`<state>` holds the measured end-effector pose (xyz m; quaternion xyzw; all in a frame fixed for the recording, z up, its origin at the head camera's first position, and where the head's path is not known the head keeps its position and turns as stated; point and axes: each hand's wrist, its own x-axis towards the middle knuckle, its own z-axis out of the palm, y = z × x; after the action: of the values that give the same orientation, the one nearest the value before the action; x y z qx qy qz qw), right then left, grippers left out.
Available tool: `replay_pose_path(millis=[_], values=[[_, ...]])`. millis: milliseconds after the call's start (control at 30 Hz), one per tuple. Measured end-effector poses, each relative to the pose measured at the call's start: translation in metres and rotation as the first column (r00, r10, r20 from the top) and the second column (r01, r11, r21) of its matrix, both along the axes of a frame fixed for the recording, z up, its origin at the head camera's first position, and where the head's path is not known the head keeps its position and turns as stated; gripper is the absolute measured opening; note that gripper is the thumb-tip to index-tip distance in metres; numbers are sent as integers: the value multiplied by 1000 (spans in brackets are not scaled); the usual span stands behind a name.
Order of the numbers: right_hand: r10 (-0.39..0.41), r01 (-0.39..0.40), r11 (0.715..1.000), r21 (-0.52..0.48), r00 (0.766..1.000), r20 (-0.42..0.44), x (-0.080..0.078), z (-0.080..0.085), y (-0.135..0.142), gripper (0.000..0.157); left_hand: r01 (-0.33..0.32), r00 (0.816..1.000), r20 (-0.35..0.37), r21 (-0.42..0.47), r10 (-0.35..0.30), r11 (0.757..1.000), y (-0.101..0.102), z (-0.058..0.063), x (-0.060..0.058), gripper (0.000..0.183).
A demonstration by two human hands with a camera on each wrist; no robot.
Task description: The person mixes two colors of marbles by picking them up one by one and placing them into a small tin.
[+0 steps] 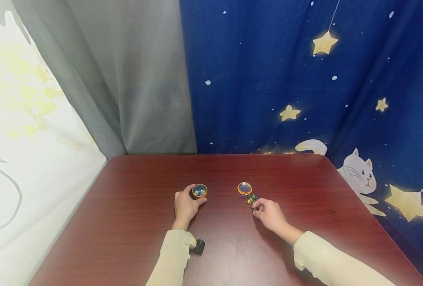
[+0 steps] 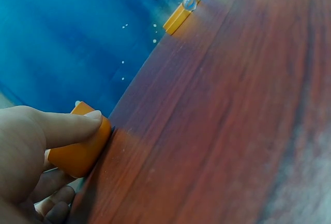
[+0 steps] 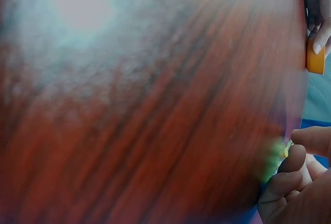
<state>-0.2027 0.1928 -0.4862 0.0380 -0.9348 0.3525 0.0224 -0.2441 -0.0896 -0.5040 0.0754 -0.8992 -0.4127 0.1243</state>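
Note:
My left hand (image 1: 186, 205) grips a small orange jar (image 1: 195, 196) from its left side, thumb and fingers round the wall. Blue and yellow glass marbles show inside its round mouth. In the left wrist view the thumb lies along the orange wall of the jar (image 2: 85, 151). My right hand (image 1: 270, 214) is low over the table, beside a small cluster of marbles (image 1: 251, 198). Its thumb and fingertips pinch a glass marble (image 3: 286, 150), partly hidden by the fingers. An orange-rimmed round lid (image 1: 245, 193) with a clear middle lies just behind the cluster.
Both hands work over a dark red wood-grain table (image 1: 226, 226) with rounded far corners. A grey curtain (image 1: 150, 79) and a blue star-patterned curtain (image 1: 254, 79) hang behind it. A black device (image 1: 198, 247) sits at the left cuff.

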Motion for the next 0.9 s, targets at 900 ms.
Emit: replay_pose_path(millis=[900], values=[[-12,13,997,-82,1000,16,4,1,-9,14,0,1000,9,-1,0,1000,0,-1,0,67]])
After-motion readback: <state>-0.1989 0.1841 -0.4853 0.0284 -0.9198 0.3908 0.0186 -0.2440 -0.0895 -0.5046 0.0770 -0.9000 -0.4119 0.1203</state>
